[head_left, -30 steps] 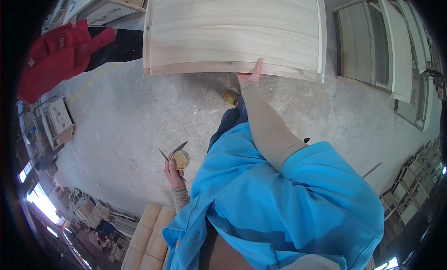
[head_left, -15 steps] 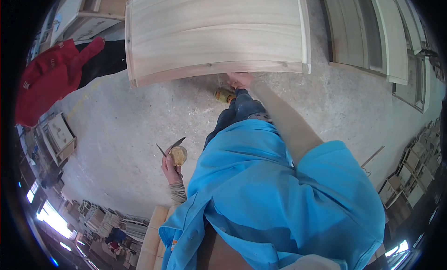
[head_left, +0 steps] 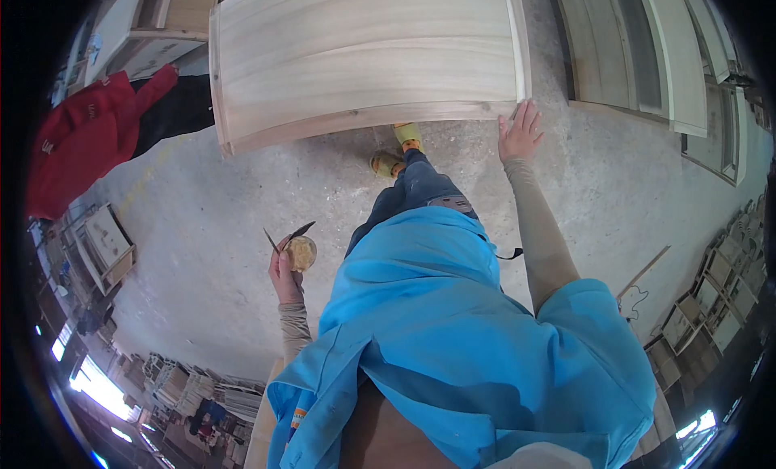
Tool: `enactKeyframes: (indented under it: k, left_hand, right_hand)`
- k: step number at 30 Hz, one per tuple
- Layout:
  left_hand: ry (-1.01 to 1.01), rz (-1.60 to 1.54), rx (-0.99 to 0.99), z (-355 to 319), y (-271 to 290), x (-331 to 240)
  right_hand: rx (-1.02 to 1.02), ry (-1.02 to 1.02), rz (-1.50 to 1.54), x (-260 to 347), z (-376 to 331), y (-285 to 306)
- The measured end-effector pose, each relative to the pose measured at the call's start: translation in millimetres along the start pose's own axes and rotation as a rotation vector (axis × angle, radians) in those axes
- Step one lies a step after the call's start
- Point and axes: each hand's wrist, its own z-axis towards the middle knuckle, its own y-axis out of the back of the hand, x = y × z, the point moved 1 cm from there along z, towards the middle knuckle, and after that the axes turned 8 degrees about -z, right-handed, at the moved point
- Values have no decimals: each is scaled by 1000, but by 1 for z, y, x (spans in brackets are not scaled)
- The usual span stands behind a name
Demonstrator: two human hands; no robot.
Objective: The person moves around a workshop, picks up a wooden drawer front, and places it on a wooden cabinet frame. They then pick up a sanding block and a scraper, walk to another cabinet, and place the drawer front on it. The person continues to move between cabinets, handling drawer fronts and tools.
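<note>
My left hand point(head_left: 284, 278) is closed around a small round tub point(head_left: 302, 254) of yellowish paste. Two thin dark blades point(head_left: 302, 230), like putty knives, stick up from the same grip, their handles hidden by my fingers. In front of me is a large pale wooden cabinet point(head_left: 364, 52) with a broad flat panel and a wooden rim. My right hand point(head_left: 520, 136) is open, its fingers spread at the near right corner of this cabinet. The fingertips seem to touch the corner's edge.
At the left, a person in a red top point(head_left: 89, 137) stands beside the cabinet, near another wooden unit point(head_left: 153, 32). More wooden frames point(head_left: 622, 48) stand at the right. A thin stick point(head_left: 644, 271) and a cord lie on the concrete floor point(head_left: 218, 202).
My right hand has moved right along the cabinet's near edge, from its middle to the right corner, and its fingers have spread. My left hand has shifted slightly left with the tub and blades.
</note>
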Motion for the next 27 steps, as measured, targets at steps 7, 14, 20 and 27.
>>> enactKeyframes:
  k: [7, 14, 20, 27]
  left_hand:
    - [22, 14, 25, -8, 9, 5]
    - [-55, 20, 65, -12, 2, 6]
    - [-43, 12, 51, -9, -1, 6]
    - [-8, -52, 51, -7, 0, 5]
  right_hand:
    - [-11, 105, -142, -7, 1, 13]
    - [13, 135, -169, -9, -4, 20]
    - [31, 170, -184, -12, -7, 20]
    - [20, 260, -155, -10, -8, 22]
